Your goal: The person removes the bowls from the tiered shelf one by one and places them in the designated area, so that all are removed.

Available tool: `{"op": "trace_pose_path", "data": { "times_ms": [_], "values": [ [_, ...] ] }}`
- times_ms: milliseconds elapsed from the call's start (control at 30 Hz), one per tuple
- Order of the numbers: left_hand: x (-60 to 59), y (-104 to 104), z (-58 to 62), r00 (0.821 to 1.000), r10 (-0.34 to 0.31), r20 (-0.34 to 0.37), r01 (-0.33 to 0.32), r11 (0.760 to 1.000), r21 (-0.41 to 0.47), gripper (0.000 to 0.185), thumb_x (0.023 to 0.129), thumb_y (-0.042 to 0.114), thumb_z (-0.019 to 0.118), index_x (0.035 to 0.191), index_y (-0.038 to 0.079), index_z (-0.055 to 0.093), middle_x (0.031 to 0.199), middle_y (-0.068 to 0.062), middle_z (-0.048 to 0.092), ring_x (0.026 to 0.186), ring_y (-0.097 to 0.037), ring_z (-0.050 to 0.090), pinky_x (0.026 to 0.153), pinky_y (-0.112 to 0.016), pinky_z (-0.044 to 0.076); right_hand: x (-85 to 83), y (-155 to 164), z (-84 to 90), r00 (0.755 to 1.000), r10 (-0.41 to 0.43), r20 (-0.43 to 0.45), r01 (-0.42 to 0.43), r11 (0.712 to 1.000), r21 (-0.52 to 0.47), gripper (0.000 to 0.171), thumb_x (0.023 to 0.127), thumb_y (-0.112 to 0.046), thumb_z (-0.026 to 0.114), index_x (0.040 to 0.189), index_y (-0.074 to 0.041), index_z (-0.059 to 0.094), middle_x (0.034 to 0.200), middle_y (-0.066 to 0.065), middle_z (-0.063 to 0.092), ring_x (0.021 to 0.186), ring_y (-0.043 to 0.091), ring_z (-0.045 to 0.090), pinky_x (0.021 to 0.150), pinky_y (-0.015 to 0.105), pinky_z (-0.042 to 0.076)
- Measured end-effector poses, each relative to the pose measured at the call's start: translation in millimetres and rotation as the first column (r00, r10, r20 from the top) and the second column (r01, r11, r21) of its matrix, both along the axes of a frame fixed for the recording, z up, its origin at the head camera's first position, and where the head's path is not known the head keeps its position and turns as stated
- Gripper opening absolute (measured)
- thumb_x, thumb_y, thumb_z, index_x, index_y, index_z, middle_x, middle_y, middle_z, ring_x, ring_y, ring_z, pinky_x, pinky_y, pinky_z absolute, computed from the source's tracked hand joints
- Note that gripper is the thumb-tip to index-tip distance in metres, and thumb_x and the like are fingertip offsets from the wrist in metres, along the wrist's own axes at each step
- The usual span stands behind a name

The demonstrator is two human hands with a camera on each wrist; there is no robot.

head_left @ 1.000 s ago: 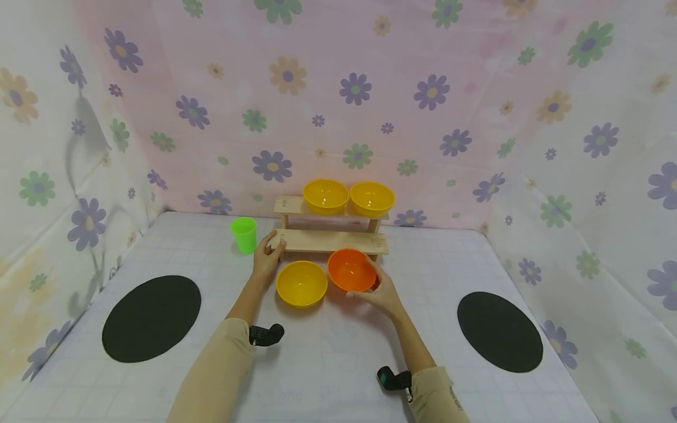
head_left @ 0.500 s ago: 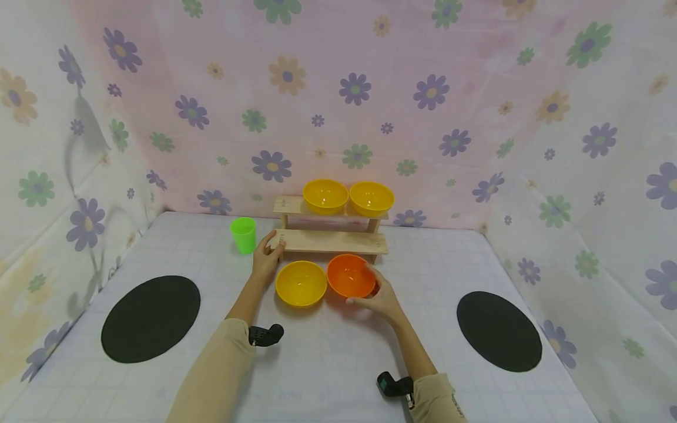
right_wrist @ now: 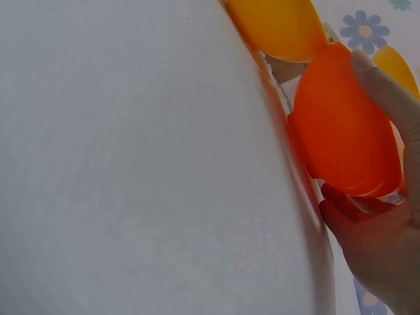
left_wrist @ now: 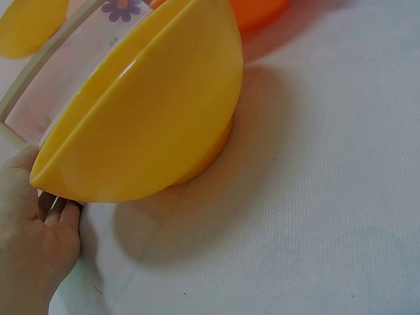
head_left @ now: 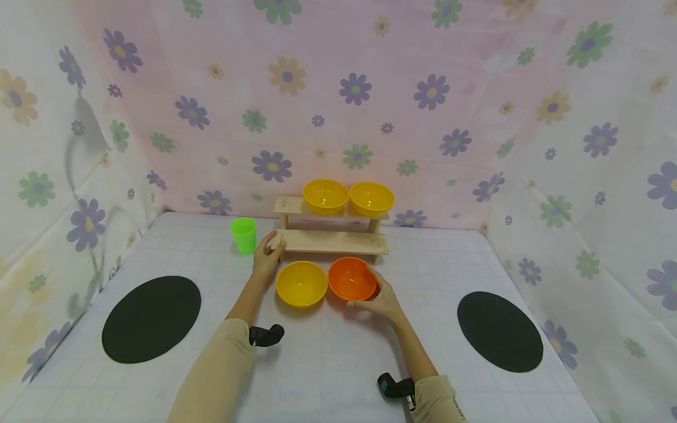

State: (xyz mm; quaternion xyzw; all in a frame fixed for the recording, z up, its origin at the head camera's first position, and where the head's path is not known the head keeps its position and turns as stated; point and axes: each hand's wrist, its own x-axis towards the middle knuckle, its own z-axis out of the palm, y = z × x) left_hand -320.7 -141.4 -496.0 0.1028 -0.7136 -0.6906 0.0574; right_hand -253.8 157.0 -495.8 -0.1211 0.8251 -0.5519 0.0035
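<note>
Right hand (head_left: 384, 298) clamping orange bowl (head_left: 351, 278) in front of right half of rack (head_left: 332, 241); left hand (head_left: 265, 259) gripping rack's left end, likely steadying it. Step calling for holding orange bowl level, not bumping yellow bowl (head_left: 301, 284) before rack's left half.

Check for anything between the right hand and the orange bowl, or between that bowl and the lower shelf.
Nothing visible stands in the way: the right hand holds the orange bowl, and the lower shelf lies behind it. The front yellow bowl and left hand are off to the left.
</note>
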Motion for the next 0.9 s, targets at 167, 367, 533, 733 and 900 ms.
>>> {"op": "trace_pose_path", "data": {
  "times_ms": [167,367,533,733,900],
  "values": [
    [0.5,0,0.7,1.0,-0.003,-0.001,0.003,1.0,0.002,0.056,0.093,0.025,0.057,0.145,0.017,0.037,0.143,-0.016,0.04,0.109,-0.026,0.048,0.093,-0.035,0.043,6.6,-2,13.0,1.0,0.027,0.012,-0.027,1.0,-0.007,0.091,0.067,-0.007,0.084,0.142,0.006,0.033,0.141,0.025,0.04,0.129,0.038,0.039,0.106,0.048,0.03],
    [0.1,0,0.6,1.0,-0.003,-0.005,0.003,1.0,-0.003,0.055,0.094,0.024,0.057,0.145,0.016,0.037,0.143,-0.015,0.039,0.108,-0.026,0.048,0.092,-0.033,0.043,17.6,-6,34.9,0.998,0.058,0.013,-0.058,0.998,-0.008,0.09,0.068,-0.001,0.081,0.14,0.013,0.029,0.141,0.03,0.038,0.129,0.041,0.037,0.107,0.047,0.03],
    [-0.9,0,0.7,1.0,-0.004,-0.004,0.004,1.0,0.01,0.055,0.094,0.023,0.057,0.145,0.015,0.037,0.143,-0.016,0.04,0.11,-0.027,0.048,0.094,-0.035,0.042,13.2,-4,27.5,0.998,0.064,0.015,-0.064,0.998,-0.03,0.091,0.068,-0.002,0.082,0.141,0.012,0.03,0.14,0.029,0.039,0.128,0.041,0.038,0.107,0.049,0.029],
    [-1.2,0,0.3,1.0,-0.003,-0.005,0.003,1.0,0.014,0.056,0.094,0.022,0.057,0.145,0.014,0.036,0.146,-0.015,0.036,0.113,-0.029,0.047,0.098,-0.04,0.041,0.1,2,3.0,0.998,0.053,0.014,-0.053,0.999,-0.007,0.094,0.069,-0.016,0.084,0.144,0.001,0.031,0.144,0.02,0.039,0.13,0.035,0.038,0.108,0.048,0.028],
    [-0.7,0,0.5,1.0,0.002,0.003,-0.002,1.0,0.01,0.056,0.094,0.023,0.057,0.145,0.015,0.036,0.148,-0.015,0.034,0.115,-0.03,0.046,0.1,-0.042,0.04,-1.7,3,0.2,0.997,0.078,0.017,-0.078,0.997,-0.012,0.094,0.07,-0.02,0.083,0.145,-0.001,0.03,0.146,0.017,0.038,0.13,0.033,0.038,0.108,0.048,0.027]
  ]
}}
